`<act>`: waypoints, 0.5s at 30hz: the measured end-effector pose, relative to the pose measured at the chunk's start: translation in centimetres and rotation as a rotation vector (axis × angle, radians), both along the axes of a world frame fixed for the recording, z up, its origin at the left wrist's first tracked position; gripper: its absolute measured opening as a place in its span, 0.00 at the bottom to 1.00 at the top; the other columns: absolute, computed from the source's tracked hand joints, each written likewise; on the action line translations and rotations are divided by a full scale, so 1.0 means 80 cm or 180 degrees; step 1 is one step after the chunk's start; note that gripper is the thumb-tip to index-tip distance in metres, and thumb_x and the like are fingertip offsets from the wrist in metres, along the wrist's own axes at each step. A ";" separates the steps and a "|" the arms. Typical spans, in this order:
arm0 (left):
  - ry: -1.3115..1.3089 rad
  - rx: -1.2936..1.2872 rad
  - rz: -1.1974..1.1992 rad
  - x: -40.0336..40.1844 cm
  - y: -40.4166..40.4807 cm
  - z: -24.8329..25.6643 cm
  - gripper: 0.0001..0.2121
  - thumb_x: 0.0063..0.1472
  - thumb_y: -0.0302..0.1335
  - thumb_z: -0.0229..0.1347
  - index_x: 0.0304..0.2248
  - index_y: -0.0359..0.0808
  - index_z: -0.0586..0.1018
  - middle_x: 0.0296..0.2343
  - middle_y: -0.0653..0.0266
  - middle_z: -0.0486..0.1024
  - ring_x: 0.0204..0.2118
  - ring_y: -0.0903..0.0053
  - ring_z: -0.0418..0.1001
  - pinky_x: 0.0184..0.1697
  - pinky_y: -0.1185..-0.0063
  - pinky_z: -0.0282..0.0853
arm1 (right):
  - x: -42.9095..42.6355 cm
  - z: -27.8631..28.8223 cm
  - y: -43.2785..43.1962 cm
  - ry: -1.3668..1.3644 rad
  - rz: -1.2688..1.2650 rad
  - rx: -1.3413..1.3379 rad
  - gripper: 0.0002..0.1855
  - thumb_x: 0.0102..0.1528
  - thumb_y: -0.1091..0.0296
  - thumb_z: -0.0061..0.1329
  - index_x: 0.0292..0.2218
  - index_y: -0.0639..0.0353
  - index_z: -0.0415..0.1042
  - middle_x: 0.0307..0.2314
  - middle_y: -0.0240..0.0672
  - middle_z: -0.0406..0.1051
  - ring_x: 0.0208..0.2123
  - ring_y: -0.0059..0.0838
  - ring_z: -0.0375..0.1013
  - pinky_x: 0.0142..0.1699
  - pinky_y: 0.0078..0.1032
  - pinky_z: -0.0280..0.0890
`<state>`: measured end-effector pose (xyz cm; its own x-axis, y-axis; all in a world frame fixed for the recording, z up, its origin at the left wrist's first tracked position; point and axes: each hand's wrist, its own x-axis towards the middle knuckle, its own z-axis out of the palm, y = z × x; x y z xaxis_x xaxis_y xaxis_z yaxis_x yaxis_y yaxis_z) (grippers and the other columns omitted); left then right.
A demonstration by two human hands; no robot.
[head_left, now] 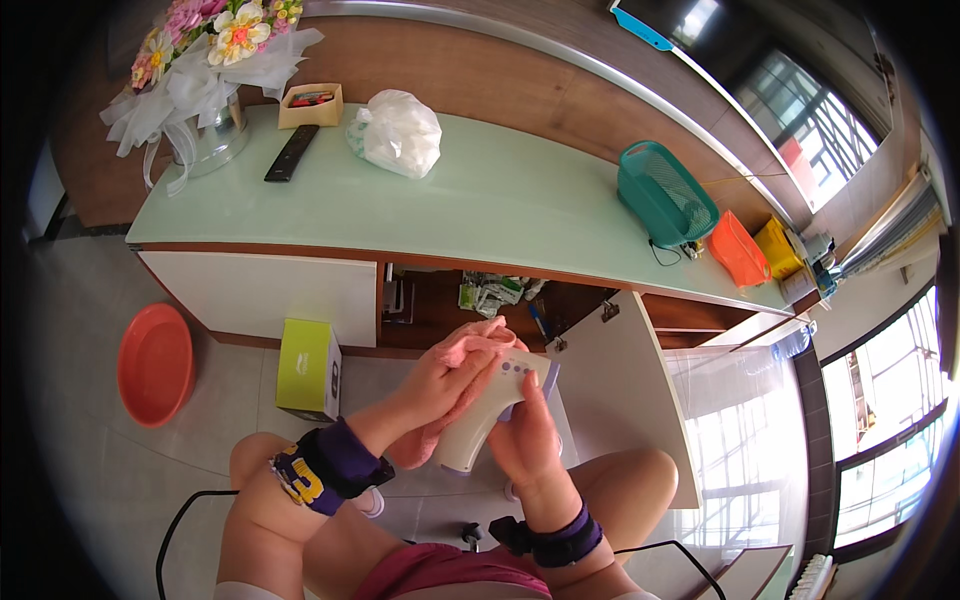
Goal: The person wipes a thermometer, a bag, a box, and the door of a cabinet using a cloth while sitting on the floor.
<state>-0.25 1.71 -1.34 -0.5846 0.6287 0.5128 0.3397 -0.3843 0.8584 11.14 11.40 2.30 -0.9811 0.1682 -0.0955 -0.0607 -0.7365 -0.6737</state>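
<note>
Over the floor in front of the cabinet, my right hand [531,442] grips a white and lilac handheld device [480,416], which looks like an infrared thermometer. Its thumb lies near the small purple buttons on the upper face. With my left hand [435,386] I hold a pink cloth [476,341] against the device's upper left side. Part of the cloth hangs below that palm, along the handle. The fingers behind the device are mostly hidden. Beyond both hands, an open cabinet compartment [427,319] contains several packets [495,289] and other small items.
An open white door [622,390] stands to the right. A lime-green box [304,367] and red basin [154,367] are on the floor at left. The glass-topped cabinet [495,195] bears a white plastic bag [401,135], remote control [292,154], flower vase [214,139] and teal basket [664,199].
</note>
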 end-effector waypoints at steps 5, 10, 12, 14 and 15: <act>-0.0823 -0.0009 -0.0564 0.005 -0.008 0.028 0.19 0.60 0.26 0.46 0.52 0.36 0.61 0.46 0.61 0.64 0.49 0.74 0.62 0.52 0.80 0.54 | -0.002 0.012 0.015 0.0076 -0.0147 -0.0254 0.24 0.59 0.55 0.33 0.55 0.50 0.48 0.52 0.32 0.53 0.54 0.34 0.52 0.58 0.38 0.49; -0.1229 -0.0343 -0.0666 0.015 -0.012 0.043 0.25 0.57 0.23 0.50 0.53 0.35 0.57 0.49 0.61 0.62 0.49 0.80 0.61 0.52 0.81 0.56 | -0.004 0.006 0.010 0.0169 -0.0170 -0.0117 0.25 0.59 0.54 0.33 0.55 0.47 0.46 0.52 0.31 0.51 0.55 0.33 0.51 0.56 0.38 0.50; -0.1313 -0.0355 -0.0475 0.023 -0.009 0.043 0.27 0.56 0.22 0.51 0.54 0.34 0.56 0.48 0.63 0.63 0.47 0.81 0.63 0.50 0.82 0.58 | -0.001 0.010 0.003 0.0008 -0.0322 -0.0032 0.24 0.59 0.55 0.33 0.54 0.50 0.48 0.52 0.32 0.53 0.54 0.34 0.53 0.57 0.38 0.50; -0.1270 -0.0349 -0.0305 0.022 -0.009 0.040 0.28 0.55 0.21 0.51 0.54 0.34 0.55 0.48 0.64 0.63 0.45 0.82 0.63 0.49 0.82 0.59 | -0.001 0.007 0.002 -0.0063 -0.0352 0.0051 0.24 0.59 0.55 0.33 0.54 0.51 0.49 0.51 0.32 0.53 0.54 0.34 0.53 0.57 0.38 0.50; -0.1029 -0.0369 -0.0377 0.017 -0.010 0.037 0.28 0.54 0.21 0.52 0.54 0.34 0.55 0.48 0.64 0.63 0.46 0.82 0.64 0.48 0.82 0.60 | -0.002 0.007 0.003 -0.0068 -0.0347 0.0081 0.24 0.59 0.54 0.33 0.54 0.51 0.49 0.51 0.32 0.53 0.54 0.34 0.53 0.57 0.38 0.50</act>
<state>1.12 0.93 1.62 -0.6245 0.7449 0.2347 0.0027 -0.2984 0.9544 11.02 11.67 2.83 -0.9547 0.2763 -0.1106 -0.1248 -0.7090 -0.6941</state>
